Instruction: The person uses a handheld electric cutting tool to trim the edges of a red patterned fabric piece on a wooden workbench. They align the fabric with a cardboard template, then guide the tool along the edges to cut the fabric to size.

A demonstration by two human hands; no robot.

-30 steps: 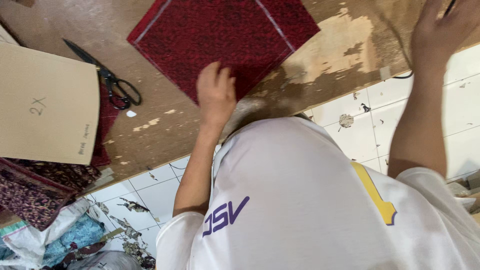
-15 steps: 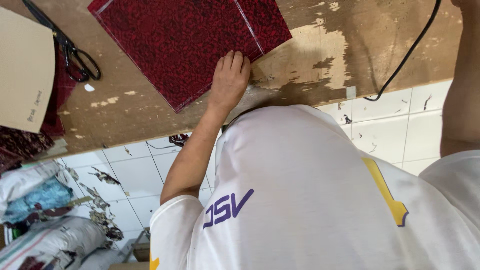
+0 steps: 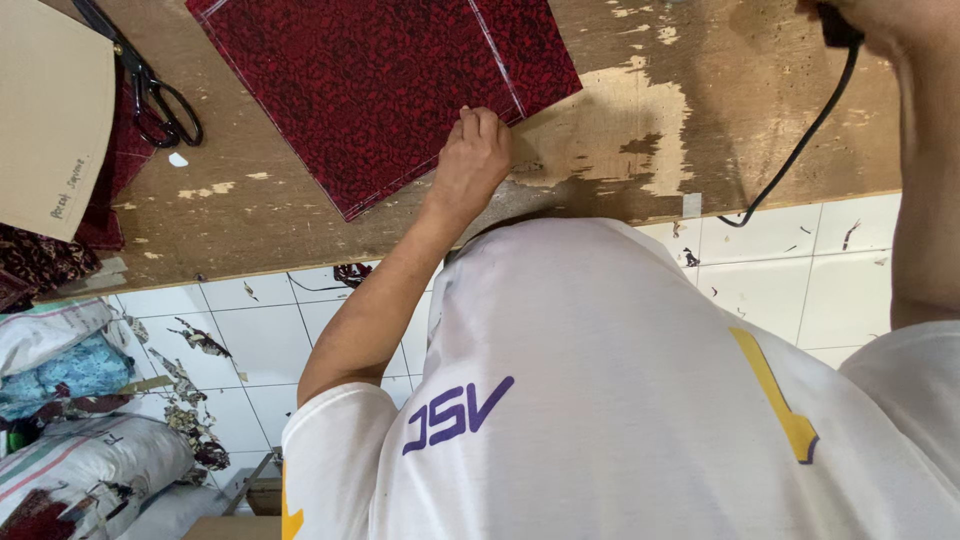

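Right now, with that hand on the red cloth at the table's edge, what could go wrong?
The left hand pinches the red fabric at its near edge, so it may slide or crease. The black cord trails off the wooden table and could snag the right arm. The scissors lie close to the cloth.

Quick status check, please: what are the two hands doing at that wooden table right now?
Left hand pinching the near edge of the red patterned fabric. Right hand at the frame top, gripping something black with a black cable. Scissors lie aside, nothing blocking.
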